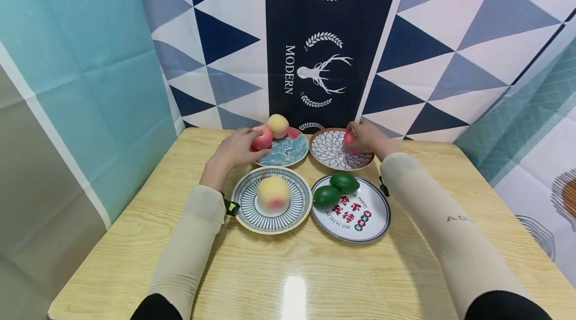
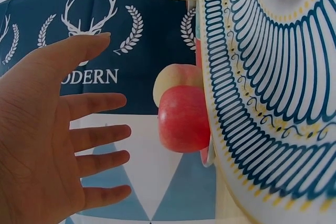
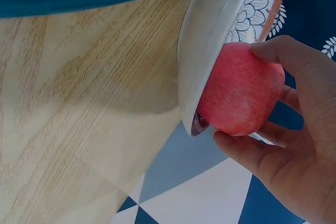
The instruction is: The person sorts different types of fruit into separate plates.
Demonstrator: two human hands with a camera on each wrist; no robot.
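Note:
My left hand has its fingers spread beside a red apple, with a gap between them in the left wrist view. That apple rests on a blue-and-red plate, next to a yellow peach. On the right, my right hand grips another red apple, fingers and thumb curled about it. It sits at the edge of a brown-rimmed plate with a petal pattern. The right wrist view shows this apple against the plate's inner side; part of it is behind the fingers.
Nearer on the wooden table stands a blue-striped plate with a large peach. Beside it, a white plate with red lettering bears two dark green oval fruits. A patterned cloth hangs behind the table.

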